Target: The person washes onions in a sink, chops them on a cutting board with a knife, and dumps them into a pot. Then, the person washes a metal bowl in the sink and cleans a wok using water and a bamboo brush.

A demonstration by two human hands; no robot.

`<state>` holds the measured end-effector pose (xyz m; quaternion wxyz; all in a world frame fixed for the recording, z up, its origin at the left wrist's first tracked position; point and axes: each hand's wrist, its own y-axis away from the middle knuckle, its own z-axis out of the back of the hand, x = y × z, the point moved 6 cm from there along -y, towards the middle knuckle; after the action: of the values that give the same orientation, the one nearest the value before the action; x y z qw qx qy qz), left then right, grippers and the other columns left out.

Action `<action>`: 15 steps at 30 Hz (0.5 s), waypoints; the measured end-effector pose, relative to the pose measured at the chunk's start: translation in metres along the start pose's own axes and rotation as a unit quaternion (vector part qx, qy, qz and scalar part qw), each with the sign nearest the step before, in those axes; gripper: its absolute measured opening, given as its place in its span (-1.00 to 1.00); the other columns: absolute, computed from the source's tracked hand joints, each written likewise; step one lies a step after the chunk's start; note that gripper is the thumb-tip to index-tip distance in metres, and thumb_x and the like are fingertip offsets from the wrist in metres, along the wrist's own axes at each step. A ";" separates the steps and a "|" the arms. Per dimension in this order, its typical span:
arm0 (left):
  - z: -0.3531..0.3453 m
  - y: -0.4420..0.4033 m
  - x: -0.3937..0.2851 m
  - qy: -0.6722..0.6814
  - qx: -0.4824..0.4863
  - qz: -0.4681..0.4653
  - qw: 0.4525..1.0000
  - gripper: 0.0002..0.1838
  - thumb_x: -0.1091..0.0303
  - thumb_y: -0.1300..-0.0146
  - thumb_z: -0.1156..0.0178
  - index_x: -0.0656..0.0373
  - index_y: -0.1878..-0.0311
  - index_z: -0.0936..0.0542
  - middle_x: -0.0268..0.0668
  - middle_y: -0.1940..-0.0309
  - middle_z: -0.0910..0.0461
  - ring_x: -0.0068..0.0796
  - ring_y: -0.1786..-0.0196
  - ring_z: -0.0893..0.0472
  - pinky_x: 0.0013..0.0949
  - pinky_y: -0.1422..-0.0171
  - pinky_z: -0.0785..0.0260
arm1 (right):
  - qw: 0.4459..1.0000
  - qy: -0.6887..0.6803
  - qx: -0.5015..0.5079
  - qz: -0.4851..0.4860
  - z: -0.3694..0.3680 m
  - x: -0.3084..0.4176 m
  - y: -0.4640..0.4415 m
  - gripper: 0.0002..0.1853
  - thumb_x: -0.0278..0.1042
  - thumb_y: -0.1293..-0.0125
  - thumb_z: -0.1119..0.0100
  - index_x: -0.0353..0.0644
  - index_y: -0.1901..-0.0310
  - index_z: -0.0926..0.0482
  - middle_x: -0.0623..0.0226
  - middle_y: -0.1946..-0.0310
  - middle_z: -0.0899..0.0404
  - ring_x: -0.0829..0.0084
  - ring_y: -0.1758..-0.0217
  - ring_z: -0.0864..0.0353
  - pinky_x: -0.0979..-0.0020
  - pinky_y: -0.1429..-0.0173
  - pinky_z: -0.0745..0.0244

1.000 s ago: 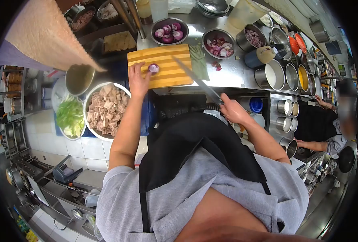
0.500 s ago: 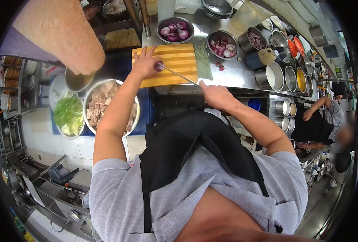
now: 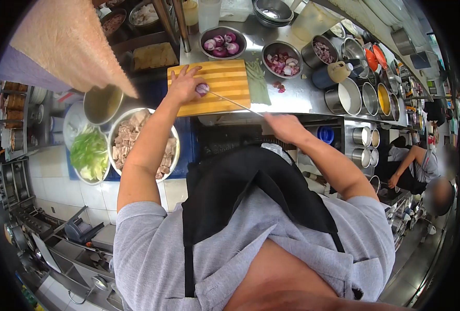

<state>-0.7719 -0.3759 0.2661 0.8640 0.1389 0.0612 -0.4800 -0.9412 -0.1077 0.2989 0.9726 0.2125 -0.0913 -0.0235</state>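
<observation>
On the striped wooden cutting board [image 3: 219,72] my left hand [image 3: 184,87] holds a purple onion [image 3: 202,88] at the board's left part, some fingers stretched out. A long knife [image 3: 235,103] reaches from the onion over the board's front edge, its blade seen nearly edge-on with the tip at the onion. The handle is inside my right hand [image 3: 286,128]. Behind the board stands a steel bowl of peeled purple onions [image 3: 222,45]. To its right, a green cloth [image 3: 258,83] lies beside the board, and another steel bowl holds cut onion pieces [image 3: 283,64].
A white bowl of meat chunks [image 3: 128,136] and a bowl of green vegetables [image 3: 88,153] are at the left. Steel pots [image 3: 350,96] and a jug [image 3: 329,75] stand at the right. A co-worker [image 3: 414,160] is at far right. A pinkish cloth [image 3: 64,41] hangs upper left.
My right hand has moved left and brought the knife's tip from above the board to the onion. My left hand has shifted onto the onion. The co-worker at the right has moved.
</observation>
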 end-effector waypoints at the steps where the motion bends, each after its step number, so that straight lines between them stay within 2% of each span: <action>1: -0.002 0.000 0.001 0.007 -0.003 0.004 1.000 -0.39 0.18 0.13 -0.46 -0.35 -0.12 -0.63 -0.43 -0.47 -0.23 -0.08 -0.55 -0.08 0.46 -0.46 0.08 | 1.000 -0.011 0.000 -0.012 0.013 -0.003 0.022 -0.65 -0.47 -0.25 -0.04 -0.19 -0.07 -0.27 -0.01 0.43 -0.64 -0.12 0.29 -0.65 -0.09 0.20 -0.47; 2: -0.006 0.001 0.005 0.041 -0.068 -0.036 0.996 -0.42 0.14 0.13 -0.47 -0.18 -0.08 -0.62 -0.35 -0.29 -0.45 -0.13 -0.40 -0.33 0.29 -0.36 -0.17 | 1.000 -0.011 0.001 -0.013 0.017 -0.007 0.037 -0.65 -0.47 -0.25 -0.04 -0.19 -0.07 -0.27 -0.01 0.43 -0.64 -0.12 0.29 -0.65 -0.09 0.20 -0.47; 3: -0.012 -0.001 0.003 0.044 -0.069 -0.036 0.996 -0.42 0.14 0.13 -0.47 -0.18 -0.08 -0.62 -0.35 -0.29 -0.45 -0.13 -0.40 -0.33 0.29 -0.36 -0.17 | 0.998 -0.040 0.017 -0.051 0.019 -0.016 0.051 -0.68 -0.47 -0.26 -0.02 -0.18 -0.04 -0.27 -0.04 0.44 -0.64 -0.15 0.29 -0.63 -0.12 0.20 -0.45; 5: -0.027 0.000 0.010 0.164 -0.086 0.064 0.981 -0.47 0.15 0.11 -0.47 0.03 0.01 -0.60 -0.27 -0.02 -0.59 -0.14 -0.17 -0.52 0.04 -0.22 -0.34 | 0.992 -0.073 0.037 -0.092 0.014 -0.022 0.060 -0.72 -0.46 -0.27 0.00 -0.17 -0.01 -0.27 -0.06 0.45 -0.63 -0.18 0.29 -0.61 -0.15 0.20 -0.43; 6: -0.025 0.007 0.003 0.184 -0.152 0.062 0.969 -0.49 0.15 0.10 -0.49 0.14 0.09 -0.57 -0.22 0.15 -0.61 -0.10 -0.01 -0.58 -0.12 -0.13 -0.42 | 0.989 -0.097 0.026 -0.112 0.012 -0.020 0.057 -0.74 -0.45 -0.28 0.03 -0.17 0.01 -0.26 -0.08 0.44 -0.62 -0.20 0.29 -0.60 -0.15 0.20 -0.42; 10: -0.046 0.012 0.005 0.225 -0.205 0.114 0.946 -0.47 0.17 0.13 -0.52 0.15 0.08 -0.56 -0.17 0.11 -0.59 -0.10 -0.01 -0.58 -0.12 -0.12 -0.43 | 0.984 -0.122 0.016 -0.130 -0.010 -0.008 0.015 -0.73 -0.48 -0.27 0.06 -0.19 -0.01 -0.27 -0.13 0.42 -0.63 -0.19 0.26 -0.62 -0.15 0.18 -0.44; 12: -0.042 0.021 0.006 0.276 -0.306 0.091 0.907 -0.50 0.25 0.12 -0.53 0.17 0.10 -0.55 -0.16 0.13 -0.57 -0.11 0.02 -0.58 -0.13 -0.10 -0.45 | 0.986 -0.122 0.008 -0.117 -0.011 0.002 -0.004 -0.72 -0.49 -0.26 0.06 -0.19 -0.01 -0.27 -0.13 0.41 -0.63 -0.18 0.25 -0.63 -0.14 0.18 -0.45; 15: -0.050 0.018 0.007 0.301 -0.258 0.058 0.916 -0.52 0.34 0.11 -0.52 0.20 0.10 -0.54 -0.16 0.16 -0.55 -0.13 0.05 -0.59 -0.18 -0.07 -0.48 | 0.991 -0.103 0.005 -0.087 -0.007 0.016 -0.015 -0.69 -0.51 -0.23 0.05 -0.21 -0.02 -0.28 -0.13 0.40 -0.64 -0.16 0.25 -0.65 -0.12 0.18 -0.47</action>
<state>-0.7515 -0.3576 0.2203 0.8370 0.0525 0.4319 -0.3318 -0.9244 -0.1198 0.2891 0.9511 0.2211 -0.1727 -0.1295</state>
